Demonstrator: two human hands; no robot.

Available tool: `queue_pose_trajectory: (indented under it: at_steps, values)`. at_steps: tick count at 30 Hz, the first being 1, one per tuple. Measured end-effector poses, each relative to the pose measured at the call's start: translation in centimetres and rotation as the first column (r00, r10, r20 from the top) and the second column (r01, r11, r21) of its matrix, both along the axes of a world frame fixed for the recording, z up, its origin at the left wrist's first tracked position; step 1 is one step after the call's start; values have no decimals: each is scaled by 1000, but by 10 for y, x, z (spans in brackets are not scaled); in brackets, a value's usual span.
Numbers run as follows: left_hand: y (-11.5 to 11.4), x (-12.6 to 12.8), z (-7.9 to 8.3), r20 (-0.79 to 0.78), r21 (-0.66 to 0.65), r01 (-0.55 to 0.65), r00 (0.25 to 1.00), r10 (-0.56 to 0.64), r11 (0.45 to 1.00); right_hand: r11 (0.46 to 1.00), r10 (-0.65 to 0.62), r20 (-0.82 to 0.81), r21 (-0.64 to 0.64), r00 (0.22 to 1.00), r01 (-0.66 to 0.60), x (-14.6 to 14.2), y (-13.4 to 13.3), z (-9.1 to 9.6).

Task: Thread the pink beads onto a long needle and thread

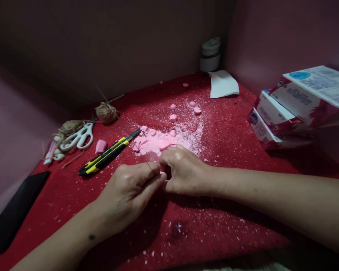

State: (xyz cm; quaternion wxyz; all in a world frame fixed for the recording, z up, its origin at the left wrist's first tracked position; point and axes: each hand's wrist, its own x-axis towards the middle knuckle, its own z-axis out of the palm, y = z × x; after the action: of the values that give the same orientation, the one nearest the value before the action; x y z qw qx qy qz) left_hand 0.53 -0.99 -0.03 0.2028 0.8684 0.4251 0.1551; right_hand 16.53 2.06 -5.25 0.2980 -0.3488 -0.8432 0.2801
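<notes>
- Pinched a small pink piece (163, 173) between the fingertips of the left hand (130, 188) and the right hand (183, 171), with both grips closed on it, probably to steady so small a thing from two sides.
- Saw only a sliver of that piece, exactly where the two grips met, low over the red bench (228, 150).
- Noticed a thin dark strand (149, 167) across the left fingers; could not tell thread from needle.
- Found a pile of pink crumbs (158, 141) just beyond the grips, likely so that fragments gather in one place.
- Found a yellow utility knife (110, 156) near, to the left of the left grip, blade toward the pile, seemingly for easy reach.
- Spotted scissors (79, 137) and a twine ball (106, 112) farther left of the grips, and stacked cartons (288, 109) well apart to the right.
</notes>
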Motion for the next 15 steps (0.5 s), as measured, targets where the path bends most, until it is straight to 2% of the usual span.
queue_pose_trajectory:
  at_steps: [4,8,12,15]
  values:
    - [10,1,-5,45,79,-3,999,-1,997,1000,-11,29,27,1000,10,-1,0,0]
    - [12,-5,-1,-23,218,6,1000,-1,976,999,-43,46,22,998,42,-1,-1,1]
    - [2,-3,1,-38,117,36,999,-31,992,1000,-25,16,8,1000,25,1,0,2]
    - [0,1,-3,-49,125,57,997,-51,991,1000,7,0,2,1000,-7,1,2,2]
